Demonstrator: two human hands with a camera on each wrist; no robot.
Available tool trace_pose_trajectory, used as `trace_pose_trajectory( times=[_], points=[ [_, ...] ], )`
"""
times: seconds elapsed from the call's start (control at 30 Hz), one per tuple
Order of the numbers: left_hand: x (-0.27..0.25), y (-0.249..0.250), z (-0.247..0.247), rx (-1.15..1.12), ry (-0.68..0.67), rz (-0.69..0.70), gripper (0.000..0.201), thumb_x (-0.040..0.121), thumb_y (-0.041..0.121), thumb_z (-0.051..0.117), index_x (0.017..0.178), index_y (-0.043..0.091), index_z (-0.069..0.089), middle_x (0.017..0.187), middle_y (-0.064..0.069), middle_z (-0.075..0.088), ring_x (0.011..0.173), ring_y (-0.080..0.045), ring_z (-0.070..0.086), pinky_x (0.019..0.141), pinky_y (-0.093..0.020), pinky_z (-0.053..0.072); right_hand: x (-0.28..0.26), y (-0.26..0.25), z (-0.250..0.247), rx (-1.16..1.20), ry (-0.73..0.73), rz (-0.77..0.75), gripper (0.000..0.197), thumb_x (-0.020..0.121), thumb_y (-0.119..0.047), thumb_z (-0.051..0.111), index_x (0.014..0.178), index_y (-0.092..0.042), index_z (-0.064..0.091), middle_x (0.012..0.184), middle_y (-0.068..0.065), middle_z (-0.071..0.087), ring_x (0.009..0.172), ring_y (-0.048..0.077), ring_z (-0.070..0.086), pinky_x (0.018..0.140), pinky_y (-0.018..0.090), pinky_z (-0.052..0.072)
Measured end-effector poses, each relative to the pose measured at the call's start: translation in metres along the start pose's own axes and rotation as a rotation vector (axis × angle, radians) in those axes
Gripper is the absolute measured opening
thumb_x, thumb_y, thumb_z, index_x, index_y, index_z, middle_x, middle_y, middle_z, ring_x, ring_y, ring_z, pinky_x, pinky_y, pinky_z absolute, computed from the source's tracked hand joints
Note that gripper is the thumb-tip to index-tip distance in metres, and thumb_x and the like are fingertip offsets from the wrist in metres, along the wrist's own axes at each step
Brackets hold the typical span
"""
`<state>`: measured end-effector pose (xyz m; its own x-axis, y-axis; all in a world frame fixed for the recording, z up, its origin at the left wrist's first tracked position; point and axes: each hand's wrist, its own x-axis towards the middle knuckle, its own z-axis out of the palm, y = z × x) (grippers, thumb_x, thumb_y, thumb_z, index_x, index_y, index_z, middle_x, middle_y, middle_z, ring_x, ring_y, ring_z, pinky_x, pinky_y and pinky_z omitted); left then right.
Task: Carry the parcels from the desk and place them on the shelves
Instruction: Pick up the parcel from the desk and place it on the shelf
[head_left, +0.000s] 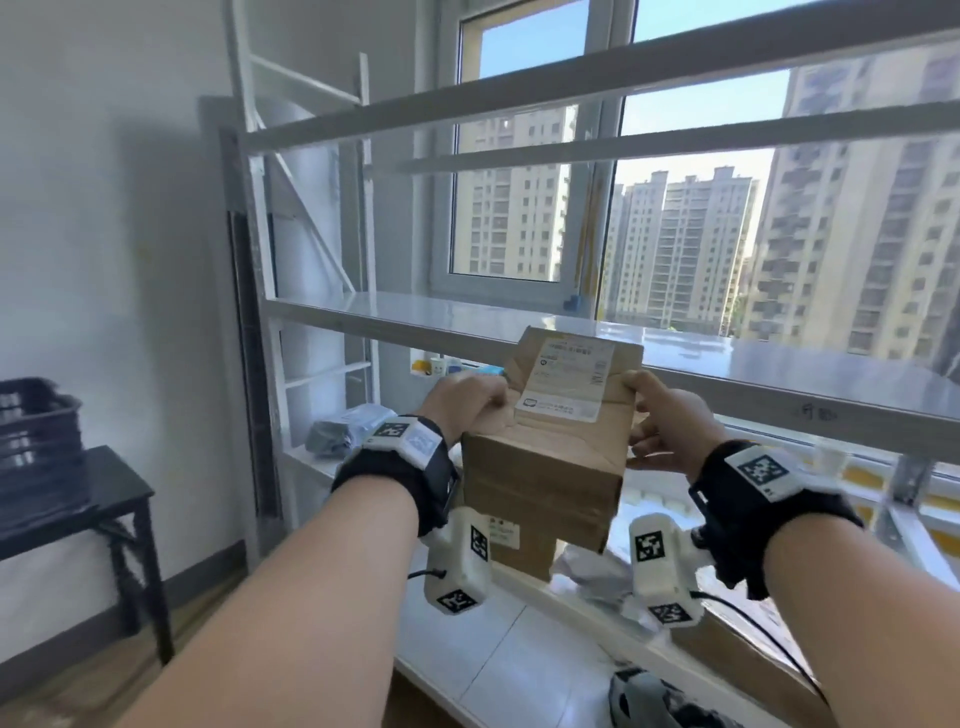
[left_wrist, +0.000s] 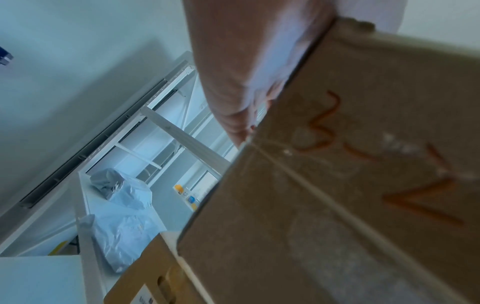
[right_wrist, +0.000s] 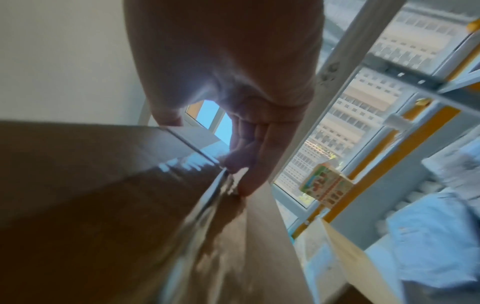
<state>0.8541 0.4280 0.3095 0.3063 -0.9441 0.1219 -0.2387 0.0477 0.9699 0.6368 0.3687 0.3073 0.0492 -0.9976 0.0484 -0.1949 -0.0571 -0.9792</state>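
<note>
Both my hands carry a brown cardboard parcel (head_left: 561, 421) at chest height in front of the white metal shelves (head_left: 467, 317) by the window. My left hand (head_left: 467, 402) clamps the parcel's left top edge, fingers curled over it; my right hand (head_left: 662, 421) grips the right top corner, thumb on top and fingers (right_wrist: 249, 176) wrapped down the side wall. The parcel hangs just below the front rail of the middle shelf and above the lower shelf, where a second cardboard box (head_left: 519, 540) sits directly under it. They may be touching, though from the head view I cannot tell.

The parcel is stiff, with square corners, glossy tape along its seams and a white shipping label (head_left: 566, 379) across the top. I judge it moderately light, since a hold at the upper edges alone keeps it level. The tape looks slick, so bare cardboard at the corners is the safer place to hold, or a palm under the base if it has to go higher.

Left of the parcel, grey plastic mailer bags (head_left: 337, 431) lie on the lower shelf. Right of it sits a crumpled white bag (head_left: 597, 571).
</note>
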Motion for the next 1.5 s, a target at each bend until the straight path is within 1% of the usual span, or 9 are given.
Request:
trace_pose_trajectory(
  times=[0.13,0.23,0.4,0.57,0.7,0.83,1.0,1.13,1.5],
  points=[
    [0.058,0.006,-0.049,-0.136,0.020,0.035,0.014,0.081,0.013,0.059,0.067,0.015,0.055,0.077,-0.009,0.060,0.067,-0.019,0.055,0.073,-0.036,0.048,0.041,-0.041,0.049,0.027,-0.024,-0.058,0.040,0.088,-0.050,0.057,0.086,-0.011,0.052,0.066,0.011,0.055,0.052,0.023,0.053,0.063,0.037,0.058],
    [0.114,0.013,-0.085,-0.250,0.032,0.115,0.016,0.059,0.019,0.059,0.072,0.009,0.057,0.098,-0.027,0.060,0.088,-0.028,0.056,0.084,-0.043,0.046,0.081,-0.068,0.091,0.063,-0.020,-0.132,0.040,0.089,-0.051,0.055,0.082,-0.012,0.053,0.068,0.012,0.054,0.053,0.023,0.053,0.061,0.036,0.057],
    [0.198,0.021,-0.140,-0.354,0.064,0.125,0.009,0.075,0.011,0.046,0.076,0.004,0.052,0.097,-0.019,0.059,0.088,-0.030,0.056,0.079,-0.038,0.040,0.169,-0.109,0.166,0.121,-0.052,-0.184,0.048,0.086,-0.055,0.058,0.097,-0.008,0.058,0.074,0.012,0.058,0.061,0.025,0.058,0.066,0.037,0.058],
    [0.291,0.022,-0.212,-0.348,0.142,0.161,0.042,0.052,0.018,0.056,0.091,0.003,0.058,0.101,-0.017,0.062,0.086,-0.029,0.057,0.076,-0.038,0.040,0.249,-0.144,0.252,0.178,-0.156,-0.212,0.037,0.086,-0.043,0.064,0.103,-0.010,0.061,0.081,0.011,0.064,0.071,0.023,0.065,0.071,0.035,0.057],
    [0.350,0.022,-0.266,-0.391,0.206,0.203,0.033,0.067,0.010,0.047,0.096,0.001,0.058,0.100,-0.016,0.058,0.080,-0.026,0.055,0.068,-0.031,0.043,0.297,-0.166,0.322,0.224,-0.160,-0.257,0.036,0.086,-0.036,0.066,0.106,-0.007,0.061,0.091,0.013,0.067,0.078,0.024,0.067,0.068,0.032,0.057],
    [0.421,0.005,-0.319,-0.367,0.155,0.210,0.021,0.082,0.004,0.038,0.087,0.002,0.058,0.101,-0.014,0.055,0.078,-0.027,0.052,0.060,-0.027,0.040,0.340,-0.179,0.394,0.209,-0.198,-0.273,0.028,0.082,-0.034,0.069,0.098,-0.012,0.062,0.106,0.016,0.071,0.092,0.027,0.071,0.071,0.033,0.058],
    [0.504,-0.019,-0.375,-0.301,-0.001,0.212,0.018,0.085,0.010,0.039,0.082,0.005,0.056,0.086,-0.011,0.062,0.064,-0.020,0.052,0.056,-0.024,0.039,0.395,-0.186,0.472,0.215,-0.125,-0.273,0.042,0.082,-0.033,0.068,0.115,-0.007,0.065,0.110,0.015,0.072,0.098,0.027,0.071,0.075,0.034,0.060],
    [0.565,-0.038,-0.406,-0.263,-0.117,0.176,0.019,0.085,0.013,0.040,0.079,0.009,0.058,0.088,-0.012,0.067,0.075,-0.022,0.055,0.065,-0.027,0.042,0.431,-0.192,0.519,0.195,-0.074,-0.210,0.040,0.083,-0.031,0.069,0.115,-0.007,0.067,0.110,0.015,0.074,0.099,0.027,0.072,0.085,0.037,0.060],
    [0.661,-0.066,-0.406,-0.281,-0.255,0.123,0.017,0.080,0.015,0.044,0.078,0.008,0.059,0.083,-0.010,0.062,0.069,-0.019,0.049,0.065,-0.028,0.038,0.495,-0.191,0.557,0.049,0.104,-0.054,0.027,0.090,-0.032,0.062,0.103,-0.009,0.062,0.102,0.011,0.070,0.085,0.021,0.067,0.068,0.029,0.054]
  ],
)
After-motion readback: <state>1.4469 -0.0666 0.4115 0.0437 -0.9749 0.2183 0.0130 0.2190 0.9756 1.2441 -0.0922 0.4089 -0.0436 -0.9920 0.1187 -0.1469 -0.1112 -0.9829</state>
